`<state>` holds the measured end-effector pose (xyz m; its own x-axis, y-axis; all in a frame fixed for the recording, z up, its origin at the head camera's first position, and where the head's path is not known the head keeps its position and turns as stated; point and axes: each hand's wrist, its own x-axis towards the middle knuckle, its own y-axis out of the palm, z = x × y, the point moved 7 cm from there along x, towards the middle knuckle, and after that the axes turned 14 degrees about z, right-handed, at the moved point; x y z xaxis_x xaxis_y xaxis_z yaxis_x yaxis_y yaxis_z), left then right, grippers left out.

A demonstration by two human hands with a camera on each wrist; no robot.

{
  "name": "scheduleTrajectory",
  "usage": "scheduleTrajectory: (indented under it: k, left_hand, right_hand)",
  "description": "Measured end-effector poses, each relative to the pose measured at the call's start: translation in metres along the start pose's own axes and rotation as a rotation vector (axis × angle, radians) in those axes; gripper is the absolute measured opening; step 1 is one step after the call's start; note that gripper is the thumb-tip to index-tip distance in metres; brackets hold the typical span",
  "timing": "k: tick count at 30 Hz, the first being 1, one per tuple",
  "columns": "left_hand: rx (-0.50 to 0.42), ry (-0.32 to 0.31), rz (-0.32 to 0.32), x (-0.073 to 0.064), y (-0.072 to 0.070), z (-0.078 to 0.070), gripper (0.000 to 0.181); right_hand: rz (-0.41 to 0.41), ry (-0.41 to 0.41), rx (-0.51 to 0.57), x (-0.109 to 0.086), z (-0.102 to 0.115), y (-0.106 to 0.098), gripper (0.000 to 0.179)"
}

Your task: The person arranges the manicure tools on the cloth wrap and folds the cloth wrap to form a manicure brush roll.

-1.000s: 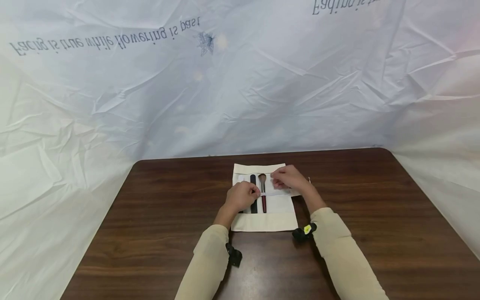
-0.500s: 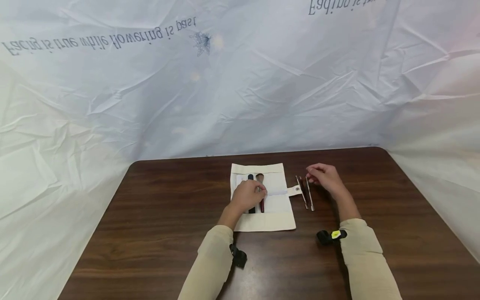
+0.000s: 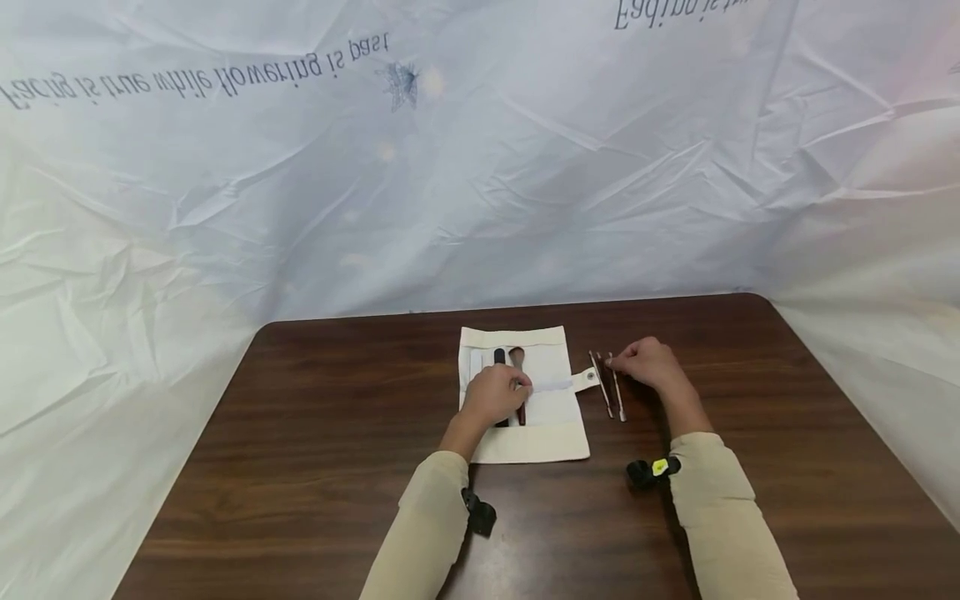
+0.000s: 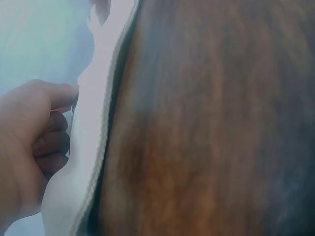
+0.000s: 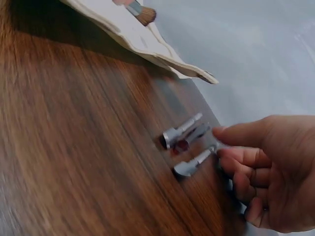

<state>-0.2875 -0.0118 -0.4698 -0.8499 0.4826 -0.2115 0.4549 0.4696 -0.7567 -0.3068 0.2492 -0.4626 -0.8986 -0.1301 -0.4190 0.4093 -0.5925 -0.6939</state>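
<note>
An unfolded cream fabric case (image 3: pixel 551 447) lies on the table, holding a makeup brush (image 3: pixel 517 357) and a flat black strip (image 3: pixel 500 357). Over the brush, my left hand (image 3: pixel 491 393) brings thumb and index together, pinching the pale strap (image 3: pixel 557 386) that crosses the case. It covers the middle of the brush. Several slim metal tools lie side by side right of the case, among them an outer silver one (image 3: pixel 617 393). My right hand (image 3: pixel 651 364) has thumb and fingertips around that tool's far end; I cannot tell whether they press on it.
A snap tab (image 3: pixel 587 380) sticks out from the case's right edge, close to the tools. Dark wood tabletop (image 3: pixel 337 433) surrounds everything. White printed sheeting (image 3: pixel 450 208) hangs behind the table's far edge.
My right hand moves off the case to the tools at its right, then slightly nearer to me at their far ends. My left hand shifts right over the brush.
</note>
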Motion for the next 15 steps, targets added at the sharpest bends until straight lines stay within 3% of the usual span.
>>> scheduleTrajectory:
  k: [5,11,15]
  left_hand:
    - [-0.005,-0.016,-0.006,0.0015,0.0005,0.0022,0.018]
    - [-0.013,-0.021,-0.009,0.0016,0.0012,0.0039,0.017]
    - [-0.007,-0.020,-0.006,0.0025,0.0020,0.0031,0.017]
  right_hand:
    - [-0.022,0.013,-0.036,0.0011,0.0067,0.0005,0.033]
    - [-0.055,0.017,-0.047,0.0021,0.0094,0.0017,0.043]
    - [-0.061,-0.033,-0.050,0.0005,0.0105,-0.0004,0.041]
